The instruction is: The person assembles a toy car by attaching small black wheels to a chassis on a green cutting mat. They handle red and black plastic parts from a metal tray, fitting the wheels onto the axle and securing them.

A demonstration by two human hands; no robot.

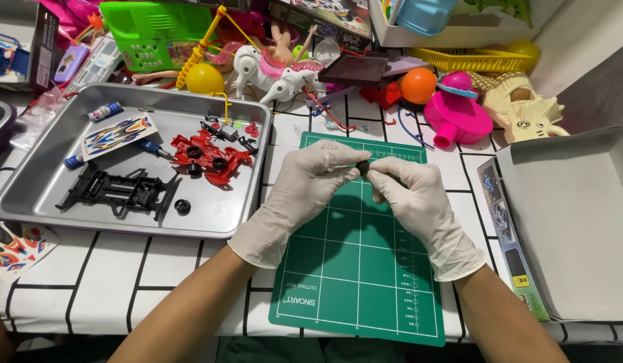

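Both my hands wear white gloves and meet above the green cutting mat (355,269). My left hand (298,195) and my right hand (419,202) pinch a small black wheel (363,166) between their fingertips; most of the wheel is hidden by the fingers. To the left, a metal tray (29,195) holds a black toy-car chassis (120,191), a red car body part (210,158), a loose black wheel (182,206), a sticker sheet (116,134) and a small screwdriver (153,149).
Toys crowd the back of the table: a yellow ball (204,79), a white toy horse (268,74), an orange ball (419,84), a pink toy (456,114), a green basket (153,30). An open grey box lid (573,222) lies at right. Stickers (16,245) lie at left.
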